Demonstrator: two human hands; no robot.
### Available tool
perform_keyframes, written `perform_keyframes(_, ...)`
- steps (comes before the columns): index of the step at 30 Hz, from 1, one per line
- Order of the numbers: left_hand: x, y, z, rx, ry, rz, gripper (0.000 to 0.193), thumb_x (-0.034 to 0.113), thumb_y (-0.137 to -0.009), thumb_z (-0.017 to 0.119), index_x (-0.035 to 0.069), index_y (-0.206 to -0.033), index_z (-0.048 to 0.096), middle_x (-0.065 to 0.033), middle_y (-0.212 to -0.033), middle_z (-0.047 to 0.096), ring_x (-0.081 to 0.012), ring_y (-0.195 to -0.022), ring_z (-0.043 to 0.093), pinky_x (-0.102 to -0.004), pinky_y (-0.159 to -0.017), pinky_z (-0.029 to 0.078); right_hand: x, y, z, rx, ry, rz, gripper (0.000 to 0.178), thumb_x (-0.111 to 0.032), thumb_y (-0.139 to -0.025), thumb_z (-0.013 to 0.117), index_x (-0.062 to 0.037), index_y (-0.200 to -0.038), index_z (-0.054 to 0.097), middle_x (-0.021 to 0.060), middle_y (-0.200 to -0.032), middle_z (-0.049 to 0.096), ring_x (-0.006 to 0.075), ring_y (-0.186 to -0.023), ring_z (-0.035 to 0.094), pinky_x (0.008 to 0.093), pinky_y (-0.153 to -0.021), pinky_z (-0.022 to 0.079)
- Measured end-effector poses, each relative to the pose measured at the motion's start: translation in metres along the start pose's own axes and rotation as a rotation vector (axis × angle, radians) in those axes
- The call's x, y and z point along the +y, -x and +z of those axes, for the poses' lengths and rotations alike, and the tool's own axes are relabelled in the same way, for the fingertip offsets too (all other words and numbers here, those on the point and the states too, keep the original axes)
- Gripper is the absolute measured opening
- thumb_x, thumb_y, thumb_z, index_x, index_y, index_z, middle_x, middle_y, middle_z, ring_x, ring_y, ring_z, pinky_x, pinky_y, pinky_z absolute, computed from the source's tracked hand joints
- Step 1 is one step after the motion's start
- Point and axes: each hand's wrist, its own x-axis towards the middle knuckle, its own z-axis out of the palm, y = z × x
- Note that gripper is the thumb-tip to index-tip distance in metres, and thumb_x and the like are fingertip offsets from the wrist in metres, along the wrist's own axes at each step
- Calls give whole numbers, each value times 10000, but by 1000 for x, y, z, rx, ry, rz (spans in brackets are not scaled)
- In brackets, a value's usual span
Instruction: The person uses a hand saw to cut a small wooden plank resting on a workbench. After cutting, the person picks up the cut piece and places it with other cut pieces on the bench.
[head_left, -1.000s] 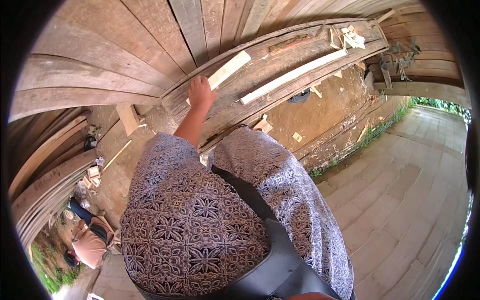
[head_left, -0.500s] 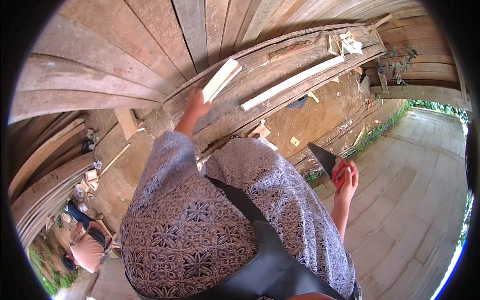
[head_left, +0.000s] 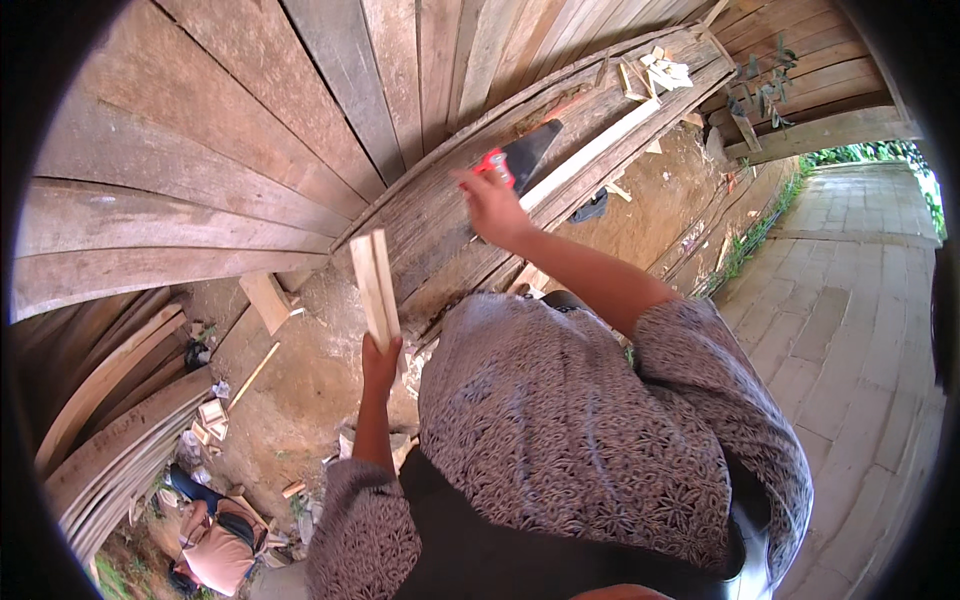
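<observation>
My left hand (head_left: 380, 362) is closed around the lower end of two pale wood strips (head_left: 374, 285), held side by side and pointing up, left of the bench. My right hand (head_left: 493, 205) reaches across to the wooden bench (head_left: 425, 235), its fingers on the red handle of a handsaw (head_left: 532, 152). The saw's dark blade lies low over the bench top and points toward the far right. Beside the blade, along the bench's near side, runs a long pale wood strip (head_left: 590, 150).
Pale offcuts (head_left: 665, 72) are heaped at the bench's far right end. A plank wall (head_left: 250, 110) rises behind it. Stacked boards (head_left: 130, 450) stand at the left, with a seated person (head_left: 220, 550) at lower left. A paved walkway (head_left: 830, 330) runs along the right.
My right hand has carried the saw from the right side over to the bench. My left hand has drawn the two wood strips back from the bench and turned them upright.
</observation>
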Motion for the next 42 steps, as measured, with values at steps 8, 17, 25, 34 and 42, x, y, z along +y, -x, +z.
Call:
perform_keyframes(8, 8, 96, -10, 166, 206, -101, 464, 198, -981, 706, -24, -1316, 474, -148, -1116, 610, -220, -1008, 613, -367, -881, 521, 48, -12, 121, -333, 170, 424, 566, -93, -930, 544, -124, -1492, 485, 272, -1289, 533, 470, -1164, 607, 525, -975, 526)
perform_keyframes(17, 109, 61, 20, -25, 296, -211, 516, 189, -1019, 650, 9, -1419, 378, -140, -1149, 599, -229, -954, 675, -373, -834, 569, 165, 1, 93, -554, -98, 238, 476, -164, -983, 551, -134, -1457, 576, 180, -1125, 732, 253, -1010, 720, 386, -841, 568)
perform_keyframes(25, 254, -40, 159, -283, 245, -147, 474, 164, -1011, 625, 21, -1411, 414, -133, -1124, 673, -193, -894, 662, -342, -796, 561, 311, 93, -138, -311, -640, 824, 491, -416, -999, 632, -43, -1316, 663, 88, -1092, 730, 162, -968, 689, 347, -893, 553)
perform_keyframes(34, 391, -77, 435, -657, 224, -118, 488, 164, -991, 642, -3, -1397, 431, -156, -1136, 671, -184, -866, 688, -342, -741, 596, 339, 105, -324, -384, -1296, 764, 772, -622, -1004, 567, -80, -1540, 446, 107, -1441, 573, 232, -1329, 518, 405, -1099, 414)
perform_keyframes(42, 463, -62, 519, -753, -238, 175, 742, 273, -922, 756, -39, -1482, 385, -201, -1372, 568, -298, -1259, 583, -419, -1037, 477, 312, 51, -384, -13, -1481, 765, 440, -272, -931, 799, -32, -1242, 602, 38, -1064, 671, 146, -1001, 647, 328, -862, 539)
